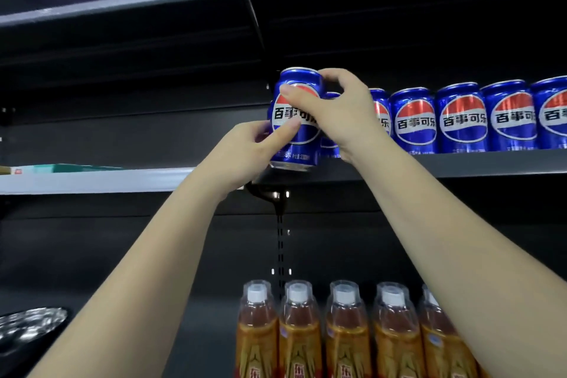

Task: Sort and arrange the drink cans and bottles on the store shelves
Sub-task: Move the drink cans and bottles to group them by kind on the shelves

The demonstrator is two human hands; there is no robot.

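Head view, angled up, near shelves [460,164]

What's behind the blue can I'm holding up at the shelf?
Behind the held Pepsi can, gripped by the left hand and right hand, another blue can shows partly on the shelf; anything further back is hidden.

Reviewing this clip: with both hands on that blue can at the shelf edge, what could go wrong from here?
1. The held can sits at the left end of the can row; pushing it in could knock its neighbours.
2. Its base overhangs the shelf edge; if the left hand or right hand lets go early, it may drop onto the tea bottles below.
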